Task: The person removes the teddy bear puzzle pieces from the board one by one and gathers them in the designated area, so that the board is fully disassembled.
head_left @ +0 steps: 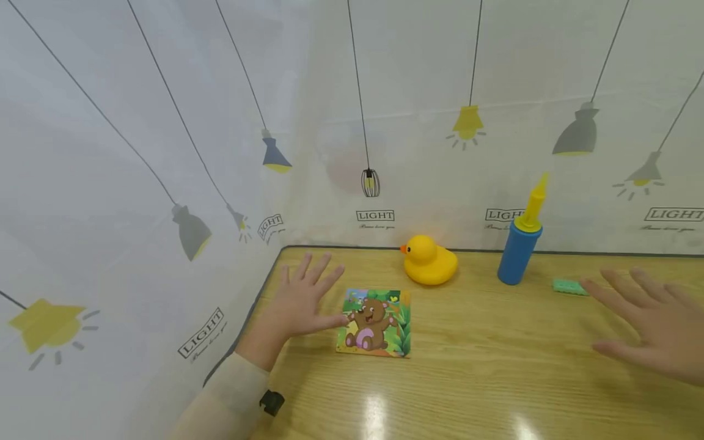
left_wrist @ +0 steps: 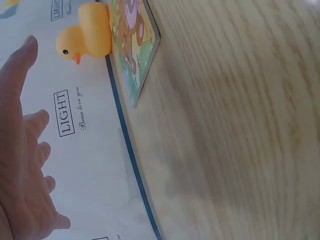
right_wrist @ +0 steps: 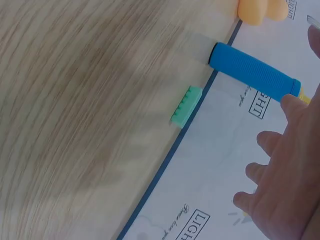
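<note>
Two bare hands, clock directions as in the head view, both spread, neither holding anything. Left hand (head_left: 302, 305) has its fingers fanned to 12–2 o'clock, thumb out to 3. Bear board (head_left: 374, 324) lies flat on the table (head_left: 467, 379) at 3–4 o'clock from it; the thumb tip overlaps the board's 9 o'clock edge in the head view, but the left wrist view shows hand and board apart. Right hand (head_left: 660, 330) has fingers fanned to 10–11, thumb to 9. Green block (head_left: 569, 286) sits at 10 o'clock from it, near the index fingertip in the head view, apart from the fingers in the right wrist view; long axis 9 to 3. Key relation: board nearer the left hand, squarish so no clear long axis; block nearer the right hand. Blue pump (head_left: 517, 250) stands at 10 o'clock from the right hand, farther off than the block, yellow nozzle up. Yellow duck (head_left: 431, 266) at 1–2 o'clock from the board, beak to 9. Light sleeve (head_left: 236, 382) at 7–8 o'clock from the left hand, small black thing (head_left: 272, 403) beside it. Lamp-print cloth (head_left: 330, 91) behind the table at 12
</note>
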{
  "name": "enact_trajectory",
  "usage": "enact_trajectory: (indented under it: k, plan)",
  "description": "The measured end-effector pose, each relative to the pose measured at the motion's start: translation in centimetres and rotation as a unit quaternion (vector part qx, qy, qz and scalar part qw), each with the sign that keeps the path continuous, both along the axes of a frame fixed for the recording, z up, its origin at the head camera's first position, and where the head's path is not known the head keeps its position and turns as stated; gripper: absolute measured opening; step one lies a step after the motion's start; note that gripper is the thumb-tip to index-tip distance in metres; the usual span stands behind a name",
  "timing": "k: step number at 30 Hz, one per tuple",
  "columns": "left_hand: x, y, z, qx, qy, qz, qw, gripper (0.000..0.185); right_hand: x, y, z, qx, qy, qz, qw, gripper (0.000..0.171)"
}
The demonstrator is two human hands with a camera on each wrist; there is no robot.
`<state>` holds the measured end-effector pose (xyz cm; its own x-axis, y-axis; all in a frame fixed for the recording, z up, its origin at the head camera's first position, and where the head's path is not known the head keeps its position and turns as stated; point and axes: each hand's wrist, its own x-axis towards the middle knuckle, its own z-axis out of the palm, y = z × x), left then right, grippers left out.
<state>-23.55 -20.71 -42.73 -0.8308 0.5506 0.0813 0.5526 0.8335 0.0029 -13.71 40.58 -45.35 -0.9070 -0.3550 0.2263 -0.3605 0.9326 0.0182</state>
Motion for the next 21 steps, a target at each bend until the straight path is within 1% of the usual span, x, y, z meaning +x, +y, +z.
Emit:
enact_trajectory:
  k: [1,4,7,13,18,20,21]
  plan:
    - [0.0,0.0,-0.1,-0.004,-0.003,0.001,1.0,0.105,0.0,-0.3,0.1,-0.001,-0.001,0.006,1.0,0.115]
    - [0.1,0.0,-0.4,-0.009,-0.008,-0.004,0.9999,0.105,-0.1,-1.2,0.1,-0.024,-0.003,0.029,0.999,0.112]
    - [0.2,0.2,-0.6,-0.006,-0.01,-0.008,0.9999,0.105,-0.2,-2.2,0.0,-0.045,0.001,0.057,0.997,0.108]
    - [0.4,0.6,-1.2,0.01,-0.02,-0.009,0.9997,0.105,-0.3,-5.0,0.6,-0.074,0.006,0.135,0.988,0.103]
    - [0.1,0.6,-2.5,0.01,-0.031,-0.015,0.9994,0.106,-0.8,-8.7,1.2,-0.086,-0.007,0.164,0.983,0.101]
    - [-0.1,0.5,-3.3,0.016,-0.037,-0.024,0.9989,0.105,-1.1,-10.4,1.1,-0.107,-0.017,0.169,0.98,0.098]
    - [-0.1,0.4,-3.6,0.027,-0.044,-0.03,0.9982,0.104,-1.3,-11.2,1.1,-0.122,-0.019,0.173,0.977,0.096]
